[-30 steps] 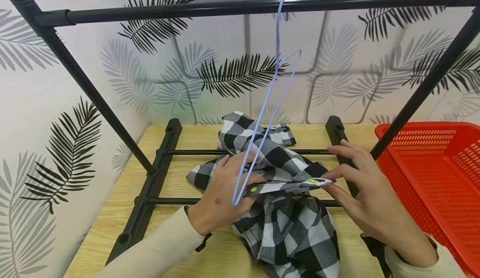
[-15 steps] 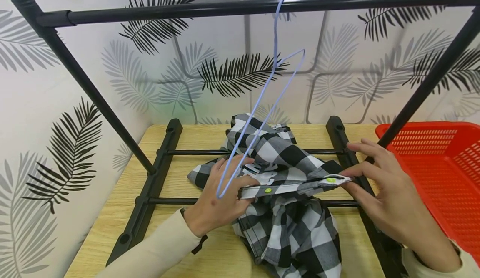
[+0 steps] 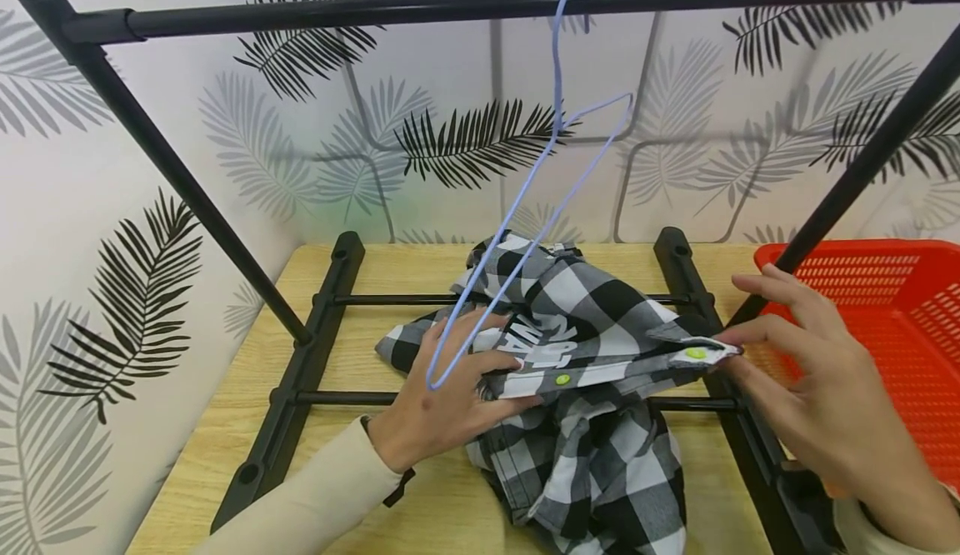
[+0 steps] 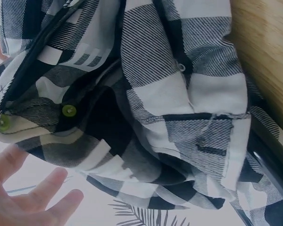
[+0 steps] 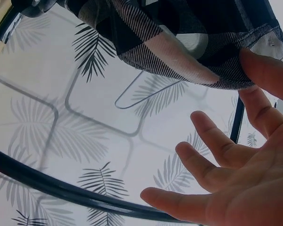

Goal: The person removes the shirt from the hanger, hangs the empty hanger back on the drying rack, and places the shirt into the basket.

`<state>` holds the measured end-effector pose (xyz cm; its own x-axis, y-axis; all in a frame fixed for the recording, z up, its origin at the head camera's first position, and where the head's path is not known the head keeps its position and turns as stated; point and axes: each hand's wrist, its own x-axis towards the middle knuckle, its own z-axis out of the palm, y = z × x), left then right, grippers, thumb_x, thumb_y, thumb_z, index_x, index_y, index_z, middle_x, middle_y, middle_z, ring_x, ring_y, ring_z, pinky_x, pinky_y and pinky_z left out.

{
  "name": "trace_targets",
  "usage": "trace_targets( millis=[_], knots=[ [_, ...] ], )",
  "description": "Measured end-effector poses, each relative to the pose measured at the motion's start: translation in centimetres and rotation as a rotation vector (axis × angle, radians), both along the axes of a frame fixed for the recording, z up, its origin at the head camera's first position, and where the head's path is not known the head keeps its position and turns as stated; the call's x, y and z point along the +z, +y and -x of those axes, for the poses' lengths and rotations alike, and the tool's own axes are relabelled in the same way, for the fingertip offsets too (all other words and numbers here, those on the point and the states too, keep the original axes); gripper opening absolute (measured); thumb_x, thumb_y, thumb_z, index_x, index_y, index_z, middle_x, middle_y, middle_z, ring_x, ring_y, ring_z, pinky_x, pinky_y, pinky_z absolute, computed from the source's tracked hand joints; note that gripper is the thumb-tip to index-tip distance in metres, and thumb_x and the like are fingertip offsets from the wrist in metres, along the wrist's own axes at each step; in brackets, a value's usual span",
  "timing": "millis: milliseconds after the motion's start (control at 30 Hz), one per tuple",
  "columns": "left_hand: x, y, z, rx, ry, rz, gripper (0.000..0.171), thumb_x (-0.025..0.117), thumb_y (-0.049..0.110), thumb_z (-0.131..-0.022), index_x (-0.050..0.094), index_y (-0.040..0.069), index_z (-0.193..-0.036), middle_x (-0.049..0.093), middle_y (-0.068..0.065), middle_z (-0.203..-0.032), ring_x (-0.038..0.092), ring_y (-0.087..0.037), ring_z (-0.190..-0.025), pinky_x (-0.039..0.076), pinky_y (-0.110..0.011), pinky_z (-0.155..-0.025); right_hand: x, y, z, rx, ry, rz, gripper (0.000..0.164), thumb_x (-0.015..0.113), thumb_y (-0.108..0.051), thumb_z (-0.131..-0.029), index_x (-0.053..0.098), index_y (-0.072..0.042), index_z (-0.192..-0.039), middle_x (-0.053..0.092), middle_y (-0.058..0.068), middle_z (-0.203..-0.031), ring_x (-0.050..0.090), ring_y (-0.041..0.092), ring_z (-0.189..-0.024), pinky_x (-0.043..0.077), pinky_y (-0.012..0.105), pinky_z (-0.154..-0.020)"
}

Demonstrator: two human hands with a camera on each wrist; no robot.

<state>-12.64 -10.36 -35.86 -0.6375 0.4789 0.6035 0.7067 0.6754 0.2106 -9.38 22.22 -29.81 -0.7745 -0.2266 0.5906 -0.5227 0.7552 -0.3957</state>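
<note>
A black-and-white checked shirt (image 3: 592,288) with white lettering lies bunched over the lower bars of a black rack, part of it lifted between both hands. My left hand (image 3: 442,388) grips one end of its button strip, thumb below and fingers above. With thumb and index finger my right hand (image 3: 825,380) pinches the other end, a pointed corner; its remaining fingers are spread. Yellow-green buttons (image 4: 69,110) show along the strip. In the head view, a light-blue wire hanger (image 3: 517,205) hangs from the top bar, and its lower end overlaps my left hand.
The rack's black top bar (image 3: 337,13) crosses above, with slanted posts on both sides and feet on the wooden table (image 3: 255,372). A red plastic basket (image 3: 892,313) stands at the right, behind my right hand. Leaf-patterned wall covering rises behind.
My right hand has moved to the right with the shirt corner, drawing the strip out longer and showing more lettering. My left hand stays nearly in place. The hanger has swung slightly.
</note>
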Motion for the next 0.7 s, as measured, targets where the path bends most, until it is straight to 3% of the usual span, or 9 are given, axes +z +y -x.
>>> trace_targets(
  millis=[233,533,700],
  knots=[
    [0.3,-0.1,0.0,-0.034,-0.211,0.032,0.052,0.082,0.055,-0.074,0.078,0.015,-0.108,0.051,-0.011,-0.141,0.044,-0.031,-0.135,0.028,-0.064,-0.109,0.2,0.8,0.0,-0.062,-0.016,0.009,0.028,0.079,0.019,-0.069,0.069,0.006,-0.092,0.046,0.028,-0.141,0.032,0.050,-0.136,0.028,0.075,-0.101],
    [0.1,-0.2,0.3,-0.013,-0.252,0.103,0.059,0.083,0.054,-0.072,0.075,0.016,-0.117,0.050,-0.014,-0.143,0.044,-0.038,-0.133,0.027,-0.061,-0.112,0.3,1.7,0.0,-0.084,0.010,0.020,0.032,0.078,0.023,-0.064,0.068,0.010,-0.091,0.046,0.031,-0.139,0.031,0.050,-0.139,0.023,0.072,-0.107],
    [-0.3,-0.2,0.5,-0.037,-0.241,0.134,0.060,0.085,0.050,-0.072,0.075,0.015,-0.119,0.048,-0.015,-0.144,0.043,-0.032,-0.135,0.028,-0.063,-0.110,0.2,2.0,-0.1,-0.094,0.051,0.034,0.033,0.077,0.027,-0.062,0.067,0.011,-0.089,0.049,0.032,-0.135,0.032,0.048,-0.140,0.021,0.067,-0.112]
  ],
)
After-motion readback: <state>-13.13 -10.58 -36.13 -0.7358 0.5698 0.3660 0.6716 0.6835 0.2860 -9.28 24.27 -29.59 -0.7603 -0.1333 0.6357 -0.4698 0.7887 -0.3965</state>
